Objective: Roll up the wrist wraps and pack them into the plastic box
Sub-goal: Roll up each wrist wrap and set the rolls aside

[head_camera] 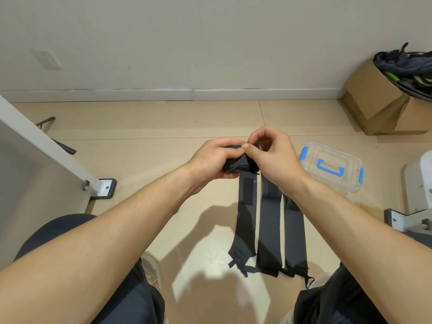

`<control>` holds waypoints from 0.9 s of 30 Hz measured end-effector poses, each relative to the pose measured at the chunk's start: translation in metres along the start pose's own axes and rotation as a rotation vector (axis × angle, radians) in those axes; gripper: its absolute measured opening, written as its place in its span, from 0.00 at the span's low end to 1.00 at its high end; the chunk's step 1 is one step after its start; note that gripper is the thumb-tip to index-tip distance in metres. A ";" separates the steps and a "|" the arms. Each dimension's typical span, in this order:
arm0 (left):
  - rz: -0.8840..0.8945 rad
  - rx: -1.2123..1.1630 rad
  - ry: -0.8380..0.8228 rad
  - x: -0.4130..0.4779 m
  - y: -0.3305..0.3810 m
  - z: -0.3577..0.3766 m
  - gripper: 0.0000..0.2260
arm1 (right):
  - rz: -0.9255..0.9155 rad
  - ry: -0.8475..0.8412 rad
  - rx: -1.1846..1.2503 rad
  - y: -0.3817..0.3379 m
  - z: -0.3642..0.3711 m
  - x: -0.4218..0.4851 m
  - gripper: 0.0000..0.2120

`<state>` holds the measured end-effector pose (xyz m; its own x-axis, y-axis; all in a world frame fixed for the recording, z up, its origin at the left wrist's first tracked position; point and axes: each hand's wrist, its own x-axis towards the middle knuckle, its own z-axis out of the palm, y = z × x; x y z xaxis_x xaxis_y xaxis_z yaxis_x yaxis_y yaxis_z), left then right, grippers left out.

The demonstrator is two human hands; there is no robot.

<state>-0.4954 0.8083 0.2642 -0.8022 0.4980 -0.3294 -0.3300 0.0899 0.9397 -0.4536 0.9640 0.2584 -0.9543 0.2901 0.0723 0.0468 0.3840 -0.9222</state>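
Lying nearest the person's feet, two flat wraps (268, 230) wait on the floor left of the box (332, 169), laid straight side by side, probably so each can be taken in turn. Just past them, also left of the box, the left hand (210, 160) grips a half-rolled wrap (239, 166), black, its tail trailing to the floor. The right hand (273, 157) pinches the roll's top edge, seemingly to keep the turns tight. The clear box still has its lid on.

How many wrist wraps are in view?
3. Part-rolled wrap between left hand and right hand; middle wrap and rightmost wrap flat on floor. Right forearm may hide more.
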 end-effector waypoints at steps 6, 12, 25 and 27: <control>0.039 0.054 0.031 0.000 -0.009 0.005 0.07 | 0.084 -0.006 0.138 0.003 0.000 0.002 0.07; 0.020 -0.054 0.163 0.004 -0.003 0.002 0.07 | -0.032 -0.049 0.077 -0.004 0.002 0.000 0.06; -0.054 -0.184 0.237 0.006 0.002 -0.015 0.09 | -0.381 -0.096 -0.427 -0.001 0.000 -0.006 0.07; -0.062 -0.209 0.270 0.008 0.003 -0.017 0.08 | -0.445 -0.103 -0.471 -0.001 0.001 -0.008 0.06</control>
<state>-0.5111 0.7976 0.2632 -0.8711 0.2484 -0.4237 -0.4543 -0.0798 0.8873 -0.4466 0.9605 0.2580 -0.9348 -0.0614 0.3498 -0.2568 0.7973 -0.5462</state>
